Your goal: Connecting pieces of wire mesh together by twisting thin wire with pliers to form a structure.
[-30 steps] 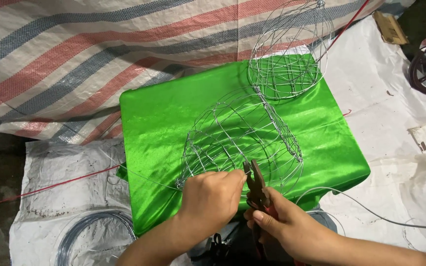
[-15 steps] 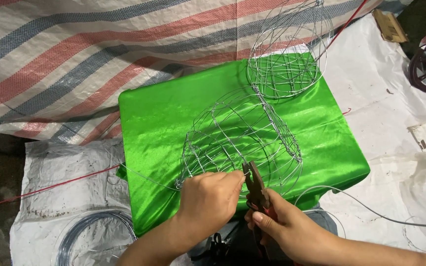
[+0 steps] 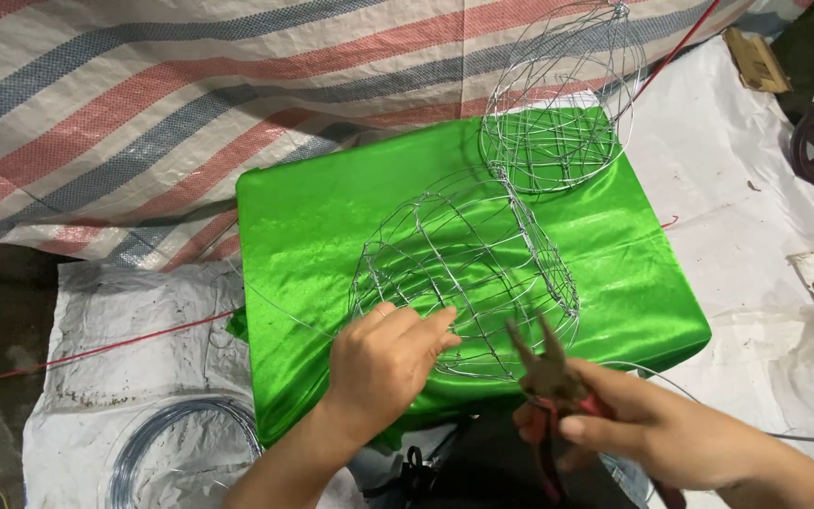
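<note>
**A:** What sits in the middle of the frame?

**B:** A square block wrapped in shiny bright green satin cloth [image 3: 332,236]. On it lies a rounded cage-like frame of thin silver wire [image 3: 468,269], tipped on its side, its open mesh spreading from the centre toward the lower right of the cloth. A second, smaller dome-shaped wire frame [image 3: 562,94] stands at the upper right, touching the block's far edge and joined to the first by a wire.

**A:** Where are the person's hands?

**B:** Both come in from the bottom edge. The left hand [image 3: 383,363] is at lower centre, fingers curled forward, fingertips pressed on the near lower rim of the large wire frame, pinching or steadying the wire there. The right hand [image 3: 652,429] is at lower right, closed around the red handles of a pair of dark metal pliers [image 3: 544,368]. The plier jaws stand open in a narrow V, tips pointing up at the frame's near edge, just beside the left fingertips.

**A:** What surrounds the block?

**B:** A red, white and blue-grey striped woven tarpaulin [image 3: 143,104] fills the upper left. White plastic sheeting [image 3: 756,236] covers the ground at right and lower left. A coil of grey wire [image 3: 176,448] lies at lower left, and a thin red wire [image 3: 96,349] crosses the sheeting at left.
</note>
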